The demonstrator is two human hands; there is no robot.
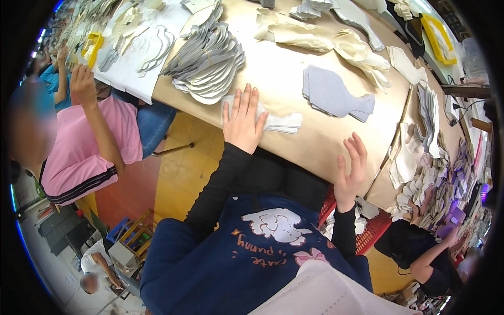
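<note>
My left hand (244, 119) lies flat, fingers spread, on a small stack of pale shaped pieces (283, 122) at the table's near edge. The palm hides part of that stack. My right hand (350, 176) is raised by the near edge further right, fingers stretched and thumb apart, holding nothing. Beyond it lies a fanned stack of grey cut pieces (336, 93), each with a narrow neck and a flared end. Past my left hand is a big pile of grey and cream cut pieces (207, 63), bundled and overlapping.
Brown paper covers the table (278, 68). Crumpled cream sheets (315, 39) lie at the back. More cut pieces (428, 118) heap up at the right. A person in a pink shirt (89, 142) sits at the left. A red basket (373, 231) stands below the edge.
</note>
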